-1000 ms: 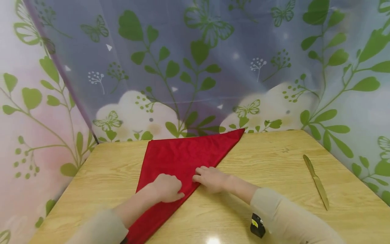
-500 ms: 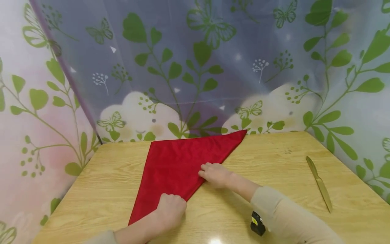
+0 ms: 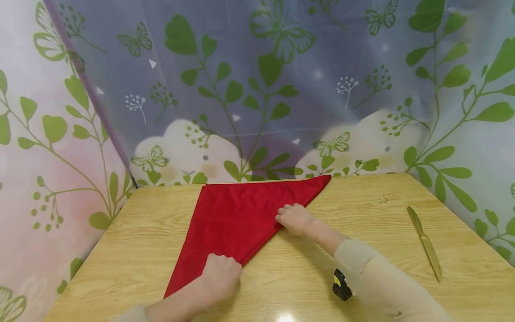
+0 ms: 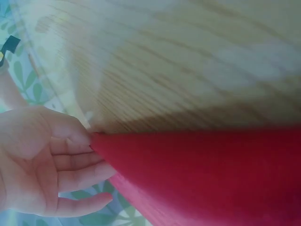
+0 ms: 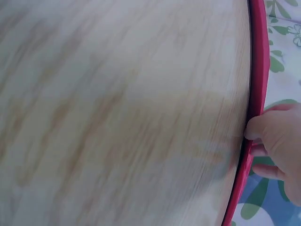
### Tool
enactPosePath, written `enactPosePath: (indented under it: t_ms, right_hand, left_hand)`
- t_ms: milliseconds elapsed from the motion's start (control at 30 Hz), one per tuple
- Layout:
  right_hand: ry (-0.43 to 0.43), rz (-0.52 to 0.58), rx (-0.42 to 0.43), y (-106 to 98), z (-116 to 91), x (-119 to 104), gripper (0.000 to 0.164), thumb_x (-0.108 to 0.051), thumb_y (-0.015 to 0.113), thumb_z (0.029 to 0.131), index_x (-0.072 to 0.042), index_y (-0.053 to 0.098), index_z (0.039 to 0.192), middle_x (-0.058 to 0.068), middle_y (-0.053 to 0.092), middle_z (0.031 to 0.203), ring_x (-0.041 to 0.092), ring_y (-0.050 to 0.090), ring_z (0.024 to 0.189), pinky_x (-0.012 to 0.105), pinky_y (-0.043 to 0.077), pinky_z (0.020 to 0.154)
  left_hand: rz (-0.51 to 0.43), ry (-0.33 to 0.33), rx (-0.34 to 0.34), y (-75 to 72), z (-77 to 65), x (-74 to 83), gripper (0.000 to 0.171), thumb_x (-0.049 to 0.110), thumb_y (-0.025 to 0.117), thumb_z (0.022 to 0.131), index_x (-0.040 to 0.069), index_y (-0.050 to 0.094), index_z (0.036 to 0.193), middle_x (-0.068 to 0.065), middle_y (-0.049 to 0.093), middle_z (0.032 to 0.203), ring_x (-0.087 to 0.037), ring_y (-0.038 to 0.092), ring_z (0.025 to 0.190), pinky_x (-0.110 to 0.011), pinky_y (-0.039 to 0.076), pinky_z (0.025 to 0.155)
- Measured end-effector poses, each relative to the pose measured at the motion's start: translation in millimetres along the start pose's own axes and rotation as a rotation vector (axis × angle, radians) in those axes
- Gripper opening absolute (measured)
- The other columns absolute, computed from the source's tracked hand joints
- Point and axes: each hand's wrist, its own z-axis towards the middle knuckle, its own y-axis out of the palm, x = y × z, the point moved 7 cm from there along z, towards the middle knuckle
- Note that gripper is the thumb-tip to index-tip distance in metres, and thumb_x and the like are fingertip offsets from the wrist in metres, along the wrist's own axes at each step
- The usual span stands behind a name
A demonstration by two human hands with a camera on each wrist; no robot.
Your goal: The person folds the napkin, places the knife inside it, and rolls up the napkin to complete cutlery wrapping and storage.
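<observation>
A red cloth napkin (image 3: 237, 210), folded along a slanting edge into a near triangle, lies on the wooden table. Nearer the viewer, my left hand (image 3: 221, 275) pinches that edge low down. In the left wrist view its thumb and fingers (image 4: 77, 162) meet at the cloth's corner. Higher along the same edge, my right hand (image 3: 295, 219) holds the cloth. The right wrist view shows the thumb (image 5: 254, 128) against the red fold (image 5: 259, 70) with other fingers behind it. The napkin's lower end is partly hidden by the left hand and forearm.
A gold-coloured knife (image 3: 425, 246) lies on the right side of the wooden table (image 3: 362, 219). A small black device (image 3: 341, 285) hangs by the right sleeve. Patterned curtains (image 3: 201, 89) with leaves and butterflies stand right behind and beside the table.
My left hand has come down toward the near end of the napkin's slanting edge. The right hand has slid up and right along that edge. The view has shifted slightly.
</observation>
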Motion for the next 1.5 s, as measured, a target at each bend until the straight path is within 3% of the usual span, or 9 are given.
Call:
enactPosePath:
  t_ms: [300, 600, 800, 1167, 1500]
  right_hand:
    - [-0.101, 0.071, 0.043, -4.7, -10.5, -2.3, 0.007, -0.007, 0.064, 0.081, -0.012, 0.062, 0.085, 0.002, 0.058, 0.079, 0.021, 0.059, 0.078, 0.031, 0.047, 0.062]
    - [-0.071, 0.237, -0.01, -2.6, -30.7, -1.1, 0.011, -0.001, 0.061, 0.08, -0.011, 0.059, 0.084, 0.003, 0.056, 0.081, 0.022, 0.057, 0.077, 0.034, 0.048, 0.065]
    - [-0.05, 0.273, -0.027, -4.5, -44.8, -3.5, 0.009, -0.004, 0.062, 0.081, -0.012, 0.06, 0.086, 0.002, 0.056, 0.082, 0.021, 0.057, 0.078, 0.034, 0.048, 0.066]
    - [-0.061, 0.321, 0.015, -10.2, -69.5, -8.0, 0.017, 0.003, 0.059, 0.072, -0.012, 0.053, 0.076, 0.001, 0.051, 0.072, 0.017, 0.052, 0.065, 0.029, 0.043, 0.055]
    - [-0.038, 0.382, -0.022, -13.5, -90.6, -15.2, 0.02, 0.003, 0.062, 0.074, -0.014, 0.051, 0.075, -0.005, 0.046, 0.07, 0.011, 0.045, 0.061, 0.024, 0.04, 0.054]
  left_hand:
    - [-0.014, -0.02, 0.01, 2.0, -9.7, -8.5, 0.023, 0.012, 0.069, 0.067, 0.014, 0.052, 0.053, 0.002, 0.047, 0.051, -0.02, 0.051, 0.046, -0.037, 0.04, 0.045]
    - [-0.246, -0.065, -0.012, 9.4, -18.1, -19.3, 0.014, 0.007, 0.068, 0.067, 0.007, 0.054, 0.064, -0.006, 0.045, 0.063, -0.026, 0.051, 0.057, -0.04, 0.044, 0.044]
    - [-0.315, -0.07, 0.031, 8.5, -22.8, -18.5, 0.018, 0.003, 0.067, 0.066, 0.004, 0.05, 0.067, -0.008, 0.043, 0.067, -0.026, 0.048, 0.065, -0.039, 0.044, 0.042]
    - [-0.305, -0.034, 0.115, 9.2, -26.6, -16.1, 0.018, -0.001, 0.066, 0.065, 0.004, 0.049, 0.066, -0.008, 0.042, 0.069, -0.026, 0.045, 0.066, -0.035, 0.042, 0.04]
    - [-0.232, 0.023, 0.172, 8.4, -21.7, -17.4, 0.019, -0.003, 0.065, 0.067, 0.005, 0.048, 0.065, -0.007, 0.042, 0.066, -0.023, 0.046, 0.062, -0.034, 0.042, 0.039]
